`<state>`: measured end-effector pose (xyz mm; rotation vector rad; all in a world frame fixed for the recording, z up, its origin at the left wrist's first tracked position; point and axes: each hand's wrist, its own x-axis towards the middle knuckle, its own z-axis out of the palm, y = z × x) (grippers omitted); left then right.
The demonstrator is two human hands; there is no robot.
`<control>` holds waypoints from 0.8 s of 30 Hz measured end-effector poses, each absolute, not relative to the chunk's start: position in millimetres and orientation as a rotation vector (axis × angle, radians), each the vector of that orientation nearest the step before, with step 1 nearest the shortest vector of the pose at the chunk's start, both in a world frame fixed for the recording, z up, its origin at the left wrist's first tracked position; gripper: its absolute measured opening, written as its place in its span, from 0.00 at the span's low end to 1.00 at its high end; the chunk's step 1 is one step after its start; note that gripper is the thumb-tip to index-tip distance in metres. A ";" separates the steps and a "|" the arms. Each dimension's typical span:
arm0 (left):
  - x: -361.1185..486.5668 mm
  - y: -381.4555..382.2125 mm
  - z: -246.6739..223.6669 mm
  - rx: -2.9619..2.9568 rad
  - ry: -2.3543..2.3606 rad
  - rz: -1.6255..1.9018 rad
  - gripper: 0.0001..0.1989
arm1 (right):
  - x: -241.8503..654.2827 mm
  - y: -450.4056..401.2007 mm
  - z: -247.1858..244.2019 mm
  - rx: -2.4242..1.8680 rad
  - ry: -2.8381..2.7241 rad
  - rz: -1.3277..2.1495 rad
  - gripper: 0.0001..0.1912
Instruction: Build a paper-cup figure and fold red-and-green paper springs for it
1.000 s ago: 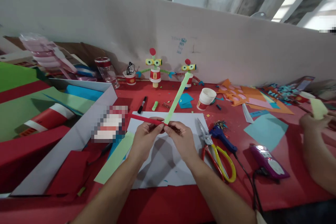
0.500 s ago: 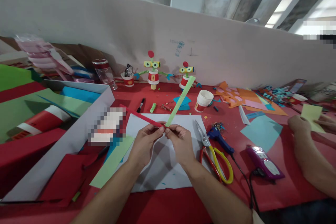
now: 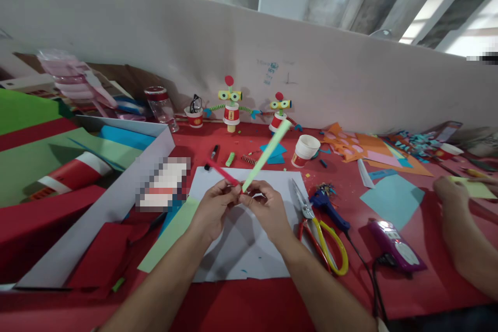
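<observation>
Pinching red strip [image 3: 224, 172] and green strip [image 3: 266, 155] where ends meet, left hand [image 3: 215, 208] and right hand [image 3: 266, 208] fingers clamping paper, fingertips nearly touching; holding strips above white sheet [image 3: 245, 249], scissors [image 3: 319, 231] lying to right.

The left forearm [image 3: 155, 280] and right forearm [image 3: 322, 280] are bare, a pale sleeve edge [image 3: 383, 326] by the right.

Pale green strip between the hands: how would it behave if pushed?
Pale green strip probably light: it looks like thin paper. Likely floppy sideways, being long and narrow. May pivot at its low end, where left hand and right hand meet.
</observation>
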<state>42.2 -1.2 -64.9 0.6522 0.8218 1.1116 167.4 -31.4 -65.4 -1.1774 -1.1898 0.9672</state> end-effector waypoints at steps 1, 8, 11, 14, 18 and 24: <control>42.3 -2.0 -63.1 0.665 0.797 1.117 0.13 | 167.8 -30.9 -66.0 -1.170 -1.192 0.993 0.09; 41.5 -3.6 -58.5 0.684 0.748 1.094 0.18 | 168.0 -29.7 -67.8 -1.144 -1.225 0.991 0.05; 41.7 -4.1 -61.8 0.662 0.723 1.073 0.17 | 168.5 -29.9 -67.3 -1.142 -1.248 0.929 0.03; 41.0 -4.1 -63.6 0.635 0.707 1.039 0.16 | 168.8 -30.2 -66.7 -1.135 -1.280 0.859 0.02; 38.0 -1.8 -63.1 0.603 0.664 0.951 0.15 | 168.5 -31.2 -65.2 -1.107 -1.285 0.814 0.03; 37.5 -0.4 -61.5 0.611 0.676 0.969 0.13 | 166.1 -31.5 -63.4 -1.109 -1.231 0.883 0.03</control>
